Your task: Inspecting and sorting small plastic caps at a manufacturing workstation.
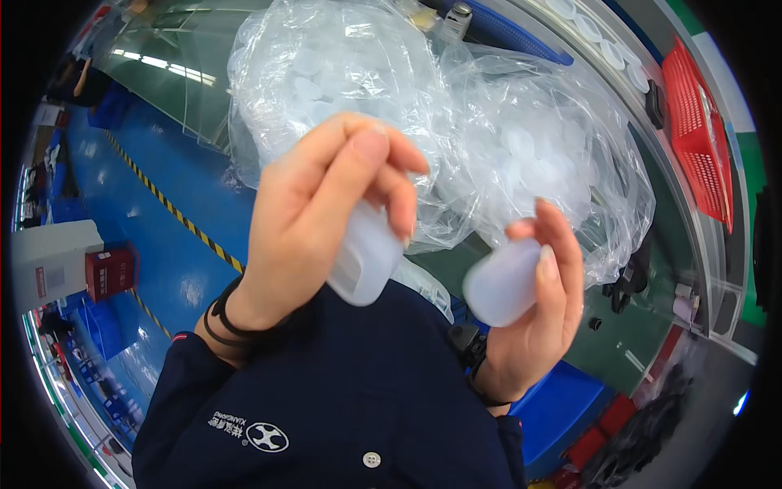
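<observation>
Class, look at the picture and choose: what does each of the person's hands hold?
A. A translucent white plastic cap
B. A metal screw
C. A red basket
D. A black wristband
A: the left hand and the right hand each pinch a translucent white plastic cap in the fingers, before a clear bag of similar caps.

Frosted cap (366, 253) in the left hand (326, 220) — translucent white plastic, matt, smooth. Second cap (503, 283) in the right hand (538, 310) — same milky plastic, soft sheen. Large bag (456, 122) — thin clear plastic film, glossy, heavily crinkled, holding more pale plastic discs. Jacket (350, 391) — dark navy woven cloth, matt, with a pale glossy button. Crate (696, 130) — red moulded plastic lattice. Floor (171, 244) — blue coating, shiny, reflecting light.
</observation>
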